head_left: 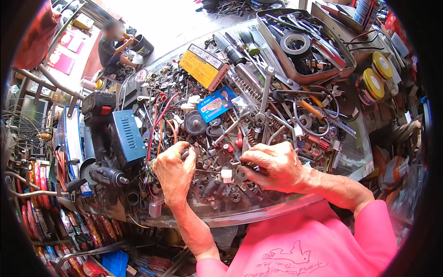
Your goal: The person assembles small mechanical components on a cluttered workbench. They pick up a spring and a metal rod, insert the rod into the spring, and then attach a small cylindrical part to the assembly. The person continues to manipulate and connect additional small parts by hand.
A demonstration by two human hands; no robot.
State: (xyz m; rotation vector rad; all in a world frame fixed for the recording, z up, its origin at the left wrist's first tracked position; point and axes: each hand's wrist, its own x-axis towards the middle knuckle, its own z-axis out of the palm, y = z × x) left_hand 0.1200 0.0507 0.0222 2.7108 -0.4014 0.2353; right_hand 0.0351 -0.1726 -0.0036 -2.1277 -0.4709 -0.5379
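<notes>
Both my hands are over a glass-topped table heaped with loose metal parts. My left hand (174, 170) is closed, with thumb and forefinger pinched around a small dark piece that I cannot make out. To its right, my right hand (276, 167) is closed too, its fingers curled in over something dark and mostly hidden. Between the hands lie a small white plastic piece (226, 175) and several little metal fittings. Just beyond them are a dark round wheel (194, 122), a blue card (215, 104) and a red part (238, 141).
A yellow box (203, 67) lies on the heap. At the far right stands a metal tin (347, 69) full of tools and tape. On the left are a cordless impact wrench (105, 173) and a blue metal case (129, 136). Another person (110, 51) sits beyond, near a black bucket (142, 45).
</notes>
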